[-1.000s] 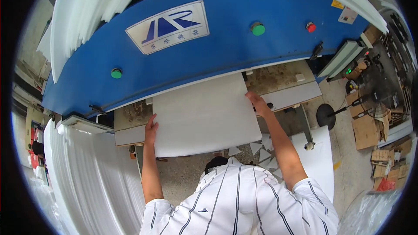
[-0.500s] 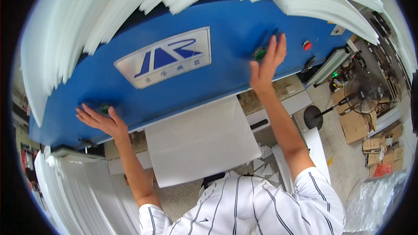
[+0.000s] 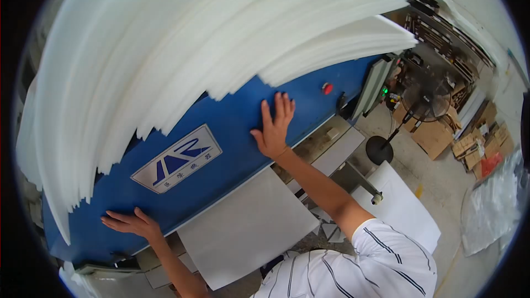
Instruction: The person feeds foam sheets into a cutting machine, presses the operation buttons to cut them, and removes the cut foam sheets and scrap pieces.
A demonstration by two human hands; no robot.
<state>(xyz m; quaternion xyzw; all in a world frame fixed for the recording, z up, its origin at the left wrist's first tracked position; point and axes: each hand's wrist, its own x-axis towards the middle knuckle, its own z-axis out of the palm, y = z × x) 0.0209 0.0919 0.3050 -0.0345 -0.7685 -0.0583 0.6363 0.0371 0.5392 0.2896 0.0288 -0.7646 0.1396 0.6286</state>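
My right hand [image 3: 274,127] lies with fingers stretched out against the blue machine panel [image 3: 237,127], to the right of the white logo plate [image 3: 178,158]. Below and left of that plate, my left hand [image 3: 132,224] rests on the same panel, fingers extended and thumb apart. Neither hand grips anything. The green buttons seen earlier are hidden, apparently beneath the palms. Between my forearms a white sheet [image 3: 248,226] sticks out from under the panel towards my body. A red button [image 3: 327,88] sits on the panel to the right of my right hand.
Thick stacks of white sheets [image 3: 221,38] overhang the panel's top. At the right stand a black fan [image 3: 425,102], cardboard pieces [image 3: 436,138] and clear plastic wrapping [image 3: 491,204]. Another white sheet [image 3: 406,198] lies beside my right arm, near a metal bar [image 3: 361,182].
The view has turned and shifted, so the panel and plate sit lower and further left. My hands have moved onto the green buttons, now covered. More of the white stacks shows.
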